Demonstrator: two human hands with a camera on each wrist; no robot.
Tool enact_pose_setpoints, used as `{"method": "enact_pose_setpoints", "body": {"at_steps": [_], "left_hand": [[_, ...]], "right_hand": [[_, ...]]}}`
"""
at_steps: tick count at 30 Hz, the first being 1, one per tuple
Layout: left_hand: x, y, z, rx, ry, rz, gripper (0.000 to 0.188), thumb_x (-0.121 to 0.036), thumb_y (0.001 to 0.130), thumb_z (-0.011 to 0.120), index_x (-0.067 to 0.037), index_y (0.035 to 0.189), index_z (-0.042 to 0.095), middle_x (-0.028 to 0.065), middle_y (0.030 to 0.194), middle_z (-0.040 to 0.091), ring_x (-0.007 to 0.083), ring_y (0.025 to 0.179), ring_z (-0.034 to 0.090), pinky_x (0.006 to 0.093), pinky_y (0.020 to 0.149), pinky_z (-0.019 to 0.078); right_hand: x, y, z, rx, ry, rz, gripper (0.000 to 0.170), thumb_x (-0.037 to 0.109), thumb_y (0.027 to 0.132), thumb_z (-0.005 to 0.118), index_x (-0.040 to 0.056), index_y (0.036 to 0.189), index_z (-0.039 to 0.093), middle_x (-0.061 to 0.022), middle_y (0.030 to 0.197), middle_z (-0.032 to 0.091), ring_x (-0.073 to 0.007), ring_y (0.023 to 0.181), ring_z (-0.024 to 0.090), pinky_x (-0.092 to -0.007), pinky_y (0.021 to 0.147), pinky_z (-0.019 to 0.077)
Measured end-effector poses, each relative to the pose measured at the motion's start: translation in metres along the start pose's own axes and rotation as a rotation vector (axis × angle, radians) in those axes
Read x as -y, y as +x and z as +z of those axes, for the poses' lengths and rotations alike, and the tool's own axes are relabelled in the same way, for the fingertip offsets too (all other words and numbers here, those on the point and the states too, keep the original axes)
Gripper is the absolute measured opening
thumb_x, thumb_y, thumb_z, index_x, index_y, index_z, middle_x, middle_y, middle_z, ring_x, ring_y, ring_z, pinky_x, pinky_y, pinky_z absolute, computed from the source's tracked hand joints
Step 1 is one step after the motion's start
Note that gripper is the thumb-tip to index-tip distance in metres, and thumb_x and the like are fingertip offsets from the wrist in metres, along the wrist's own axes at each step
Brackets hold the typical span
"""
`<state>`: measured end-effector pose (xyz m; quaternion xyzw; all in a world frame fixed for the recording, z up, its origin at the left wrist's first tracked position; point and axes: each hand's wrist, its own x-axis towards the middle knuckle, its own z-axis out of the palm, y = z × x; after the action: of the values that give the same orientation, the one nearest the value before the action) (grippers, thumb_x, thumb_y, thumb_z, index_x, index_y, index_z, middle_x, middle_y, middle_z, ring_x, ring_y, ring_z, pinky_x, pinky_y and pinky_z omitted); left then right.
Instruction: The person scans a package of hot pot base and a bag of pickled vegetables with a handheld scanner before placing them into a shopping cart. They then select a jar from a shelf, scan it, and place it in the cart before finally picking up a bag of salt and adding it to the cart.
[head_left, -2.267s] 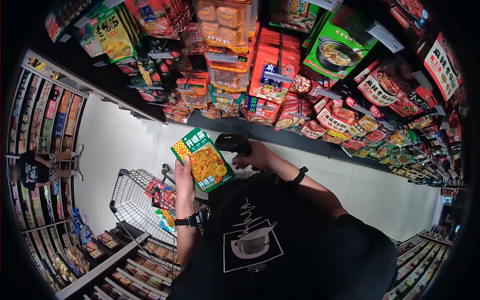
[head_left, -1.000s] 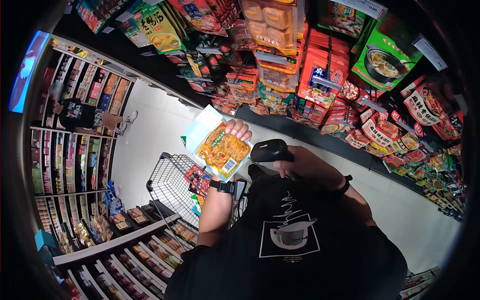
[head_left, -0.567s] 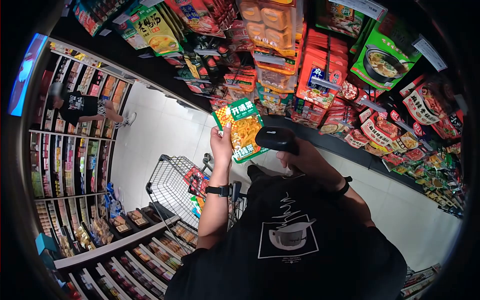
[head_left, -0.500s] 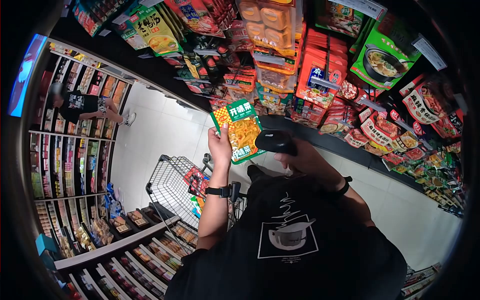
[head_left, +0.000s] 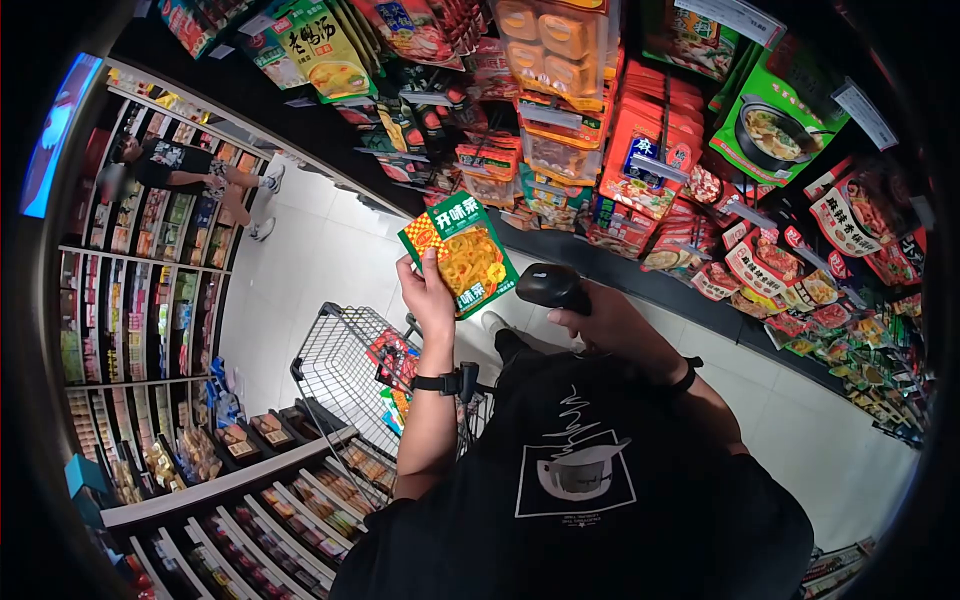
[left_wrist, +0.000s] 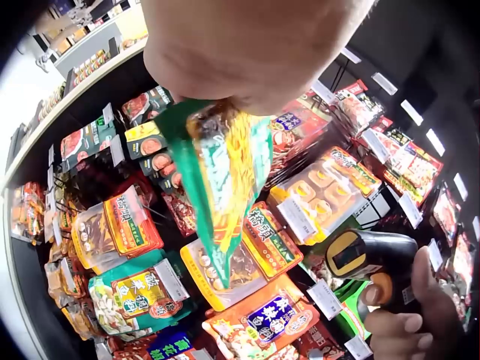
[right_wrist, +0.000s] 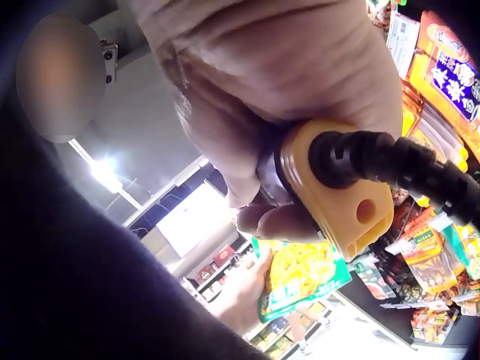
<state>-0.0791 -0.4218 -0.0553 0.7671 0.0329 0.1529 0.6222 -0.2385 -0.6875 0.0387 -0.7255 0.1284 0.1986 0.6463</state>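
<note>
A green packet (head_left: 465, 255) of yellow pickled vegetables is pinched by my left hand (head_left: 428, 300), with the thumb on its front near the left edge. Its printed front faces up in the head view. In the left wrist view the packet (left_wrist: 225, 172) shows at a steep angle below that hand. My right hand (head_left: 612, 322) grips a black barcode scanner (head_left: 550, 286) by its handle. The scanner's head points left, a short way from the packet's right corner. In the right wrist view, the handle's yellow base (right_wrist: 352, 210) and a black coiled cord (right_wrist: 405, 161) show under the palm.
Hanging seasoning packets (head_left: 650, 150) fill the rack ahead and to the right. A wire shopping cart (head_left: 297, 368) with several packets inside stands at my left. Shelves (head_left: 140, 330) line the far left, where another person (head_left: 180, 165) stands on the pale floor.
The packet showed its barcoded back near the scanner one second ago, then its front again. Since half a second ago it has moved slightly left and tilted. The scanner stays in my right hand.
</note>
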Motion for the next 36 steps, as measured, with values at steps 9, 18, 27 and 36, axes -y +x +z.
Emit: {"method": "enact_pose_setpoints", "body": {"at_steps": [9,18,27,36], "left_hand": [[-0.036,0.000,-0.001,0.090,-0.576,-0.488,0.029,-0.035,0.113,0.059,-0.006,0.116,0.058,0.0028,0.089,0.070,0.0126,0.076,0.066,0.0256,0.071,0.0528],[-0.026,0.013,-0.035,1.016,-1.566,-0.634,0.027,-0.036,0.110,0.048,-0.009,0.107,0.050,-0.0029,0.063,0.048,0.0117,0.046,0.045,0.0266,0.049,0.0305],[-0.024,0.011,-0.030,0.883,-1.660,-0.700,0.017,-0.022,0.111,0.046,-0.008,0.103,0.051,-0.0007,0.062,0.046,0.0124,0.044,0.045,0.0263,0.046,0.0303],[-0.017,0.018,-0.023,0.896,-1.604,-0.540,0.019,-0.023,0.112,0.044,-0.008,0.104,0.051,0.0004,0.065,0.045,0.0146,0.054,0.046,0.0288,0.055,0.0386]], "right_hand": [[0.003,-0.006,-0.003,-0.028,0.079,-0.005,0.050,0.038,0.096,0.083,0.0015,0.127,0.067,0.0000,0.076,0.066,-0.0068,0.063,0.061,-0.0268,0.057,0.0491],[-0.004,0.000,-0.003,-0.021,0.148,-0.022,0.044,0.030,0.096,0.083,0.0022,0.123,0.064,-0.0020,0.078,0.065,-0.0086,0.058,0.060,-0.0273,0.052,0.0491],[-0.002,-0.001,-0.006,0.079,0.199,0.011,0.042,0.026,0.095,0.083,0.0019,0.125,0.065,-0.0021,0.079,0.067,-0.0082,0.058,0.060,-0.0264,0.053,0.0486],[0.023,-0.010,-0.003,0.405,0.047,0.052,0.048,0.023,0.096,0.081,0.0057,0.138,0.065,-0.0012,0.083,0.070,-0.0095,0.072,0.065,-0.0289,0.067,0.0533]]}}
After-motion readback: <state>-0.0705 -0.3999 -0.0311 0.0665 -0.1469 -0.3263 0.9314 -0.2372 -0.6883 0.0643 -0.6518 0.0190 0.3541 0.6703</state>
